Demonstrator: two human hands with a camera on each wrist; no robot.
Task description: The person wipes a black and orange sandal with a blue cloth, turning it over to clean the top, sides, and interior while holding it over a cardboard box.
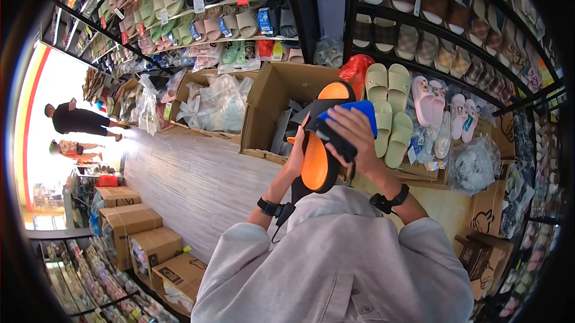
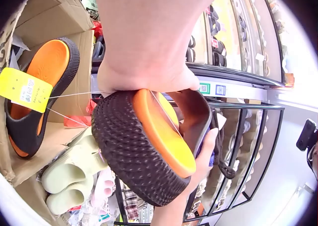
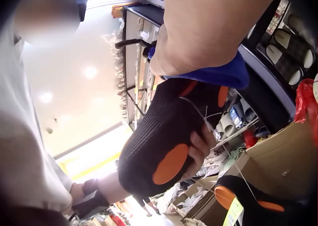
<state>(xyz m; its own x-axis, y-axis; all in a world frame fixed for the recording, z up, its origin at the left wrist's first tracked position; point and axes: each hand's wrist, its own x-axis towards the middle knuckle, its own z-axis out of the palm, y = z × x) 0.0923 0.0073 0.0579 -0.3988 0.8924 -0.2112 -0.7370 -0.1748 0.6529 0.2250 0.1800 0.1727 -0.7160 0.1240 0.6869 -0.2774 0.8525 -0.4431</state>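
My left hand (image 1: 296, 154) grips a black slide slipper (image 1: 317, 170) with an orange insole by its side. Its ribbed black sole and orange underside patch (image 3: 170, 164) show in the right wrist view. A thin white string ties it to a matching slipper (image 2: 49, 62), which hangs loose over the open carton with a yellow tag (image 2: 26, 89). In my right hand (image 1: 352, 131) is a soft-looking blue and black pad (image 1: 365, 113), held against the slipper's strap. A dark cord loop (image 2: 227, 170) dangles from beside that hand. The palm hides much of the pad.
An open cardboard box (image 1: 257, 110) stands just ahead. Pale green slippers (image 1: 392, 128) and pink slippers (image 1: 428, 101) lie to its right. Slipper shelves (image 1: 419, 29) rise behind. Cartons (image 1: 141, 227) line the left aisle, where people (image 1: 81, 119) stand farther off.
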